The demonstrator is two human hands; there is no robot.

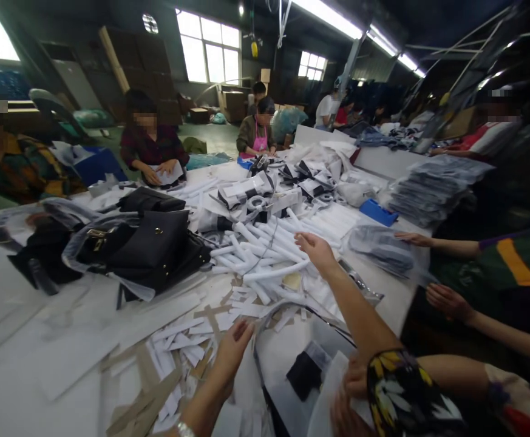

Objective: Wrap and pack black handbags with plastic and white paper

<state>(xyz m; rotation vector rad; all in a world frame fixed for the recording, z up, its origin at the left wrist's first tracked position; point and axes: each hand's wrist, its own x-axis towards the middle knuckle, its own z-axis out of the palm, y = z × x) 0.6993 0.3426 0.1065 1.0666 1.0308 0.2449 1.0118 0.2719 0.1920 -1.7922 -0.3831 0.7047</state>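
My left hand [235, 343] lies low in the middle, fingers stretched and held together, resting on loose white paper strips [178, 340] at the edge of a clear plastic bag [292, 340]. A dark flat piece [305, 373] sits inside that bag. My right hand [315, 249] is stretched far forward on a bare arm with a flowered sleeve. Its fingers are apart above a heap of white rolled paper tubes [265, 249], and it holds nothing. Another person's hand [353, 379] shows just under my right arm.
Black handbags [155, 249] partly in plastic lie to the left on the white table [41, 376]. A blue tray [378, 212] and a stack of bagged goods [433, 188] stand at the right. A co-worker's hands [447, 300] reach in from the right; others sit across the table.
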